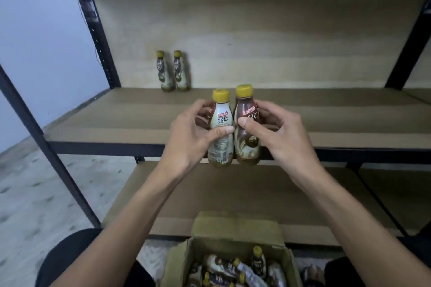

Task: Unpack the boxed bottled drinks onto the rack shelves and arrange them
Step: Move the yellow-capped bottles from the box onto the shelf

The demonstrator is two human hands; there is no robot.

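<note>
Bottles held as a pair: gripped the pale bottle [220,128] in the left hand [193,133] and the brown bottle [247,128] in the right hand [279,133], each thumb across a label, fingers curled round behind. Held both upright, side by side and touching, just in front of the near edge of the middle shelf [326,119], most likely to set them down together with labels facing near.

Noted two standing bottles [173,72] at the far left of that shelf, against the back board, probably the start of a row. Found spare bottles [257,261] lying jumbled in the open box [179,261], nearest of all, in front of the lower shelf [210,193]. Judged the only things to mind on the way in to be the standing pair, well apart to the far left, and the left post [98,37].
</note>
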